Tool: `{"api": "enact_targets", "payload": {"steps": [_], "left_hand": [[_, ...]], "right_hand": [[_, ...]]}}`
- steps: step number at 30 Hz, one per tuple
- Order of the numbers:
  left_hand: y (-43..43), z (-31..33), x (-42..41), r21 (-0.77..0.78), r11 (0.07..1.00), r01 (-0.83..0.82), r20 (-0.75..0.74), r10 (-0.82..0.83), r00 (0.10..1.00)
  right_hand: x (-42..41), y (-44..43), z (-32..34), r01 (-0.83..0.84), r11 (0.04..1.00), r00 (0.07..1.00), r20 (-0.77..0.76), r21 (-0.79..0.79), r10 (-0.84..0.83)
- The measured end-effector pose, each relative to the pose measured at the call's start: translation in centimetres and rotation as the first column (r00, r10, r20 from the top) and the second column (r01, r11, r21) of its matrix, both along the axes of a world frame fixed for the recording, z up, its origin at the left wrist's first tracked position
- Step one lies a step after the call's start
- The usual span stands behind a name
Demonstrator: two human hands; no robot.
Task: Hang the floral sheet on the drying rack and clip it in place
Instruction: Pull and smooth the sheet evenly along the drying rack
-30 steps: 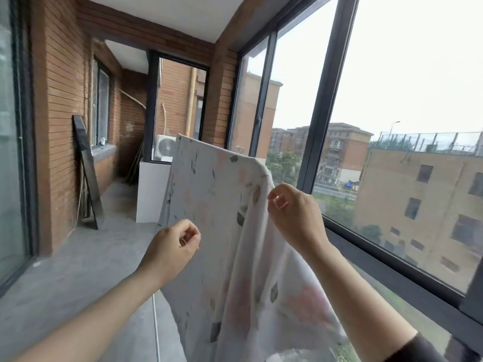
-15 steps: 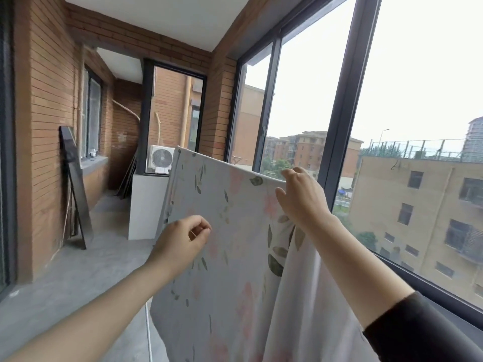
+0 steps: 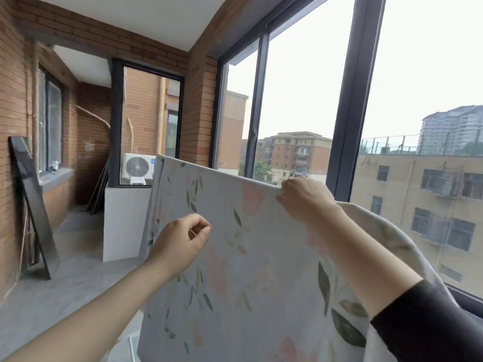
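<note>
The floral sheet (image 3: 235, 257), pale with pink flowers and green leaves, hangs flat and taut in front of me, its top edge running from far left up to my right hand. My right hand (image 3: 303, 199) grips that top edge, and more cloth bulges behind my right forearm. My left hand (image 3: 183, 239) is in front of the sheet's face with thumb and fingers pinched together; no cloth shows between them. The rack's top bar is hidden under the sheet. A thin white bar (image 3: 130, 348) shows below the sheet's left edge. No clip is visible.
Tall dark-framed windows (image 3: 347, 100) run along the right. A white low wall (image 3: 122, 220) with an air-conditioner unit (image 3: 137, 167) behind it stands ahead. A dark panel (image 3: 34, 212) leans on the brick wall at left. Grey floor (image 3: 65, 283) lies to the left.
My right hand has lifted and pulled the sheet's top edge rightward, so the cloth went from drooping folds to a flat, taut face. My left hand stayed closed in front of it.
</note>
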State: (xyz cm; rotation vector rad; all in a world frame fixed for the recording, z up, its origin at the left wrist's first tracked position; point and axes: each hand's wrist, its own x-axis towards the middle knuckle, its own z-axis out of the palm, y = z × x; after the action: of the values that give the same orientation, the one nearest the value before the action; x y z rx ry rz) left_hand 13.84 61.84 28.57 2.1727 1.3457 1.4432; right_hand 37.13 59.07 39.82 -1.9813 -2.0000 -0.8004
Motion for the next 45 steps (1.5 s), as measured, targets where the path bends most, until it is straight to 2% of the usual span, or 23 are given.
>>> {"api": "enact_targets", "payload": {"steps": [7,13,21,31,45], "left_hand": [[9.3,0.8,-4.0,0.001,0.986,0.164,-0.010,-0.164,0.986],[15.1,0.3,-6.7,-0.018,0.972,0.234,-0.004,-0.234,0.972],[23.3,0.1,-8.8,-0.011,0.973,0.230,-0.021,-0.230,0.973],[32.8,0.4,-11.2,-0.019,0.980,0.197,-0.077,-0.198,0.977],[49.2,0.9,-20.2,-0.017,0.972,0.235,-0.045,-0.236,0.971]], "right_hand": [[-3.2,5.9,-1.0,0.105,0.989,0.994,0.009,0.106,-0.106],[-6.0,11.2,-1.4,0.133,0.978,0.991,0.011,0.163,-0.137],[-9.0,19.5,-1.6,0.079,0.976,0.995,0.040,0.205,-0.089],[-12.8,30.3,-1.3,0.011,0.983,1.000,0.011,0.184,-0.014],[-20.4,44.6,-1.3,0.111,0.977,0.993,0.010,0.179,-0.115]]}}
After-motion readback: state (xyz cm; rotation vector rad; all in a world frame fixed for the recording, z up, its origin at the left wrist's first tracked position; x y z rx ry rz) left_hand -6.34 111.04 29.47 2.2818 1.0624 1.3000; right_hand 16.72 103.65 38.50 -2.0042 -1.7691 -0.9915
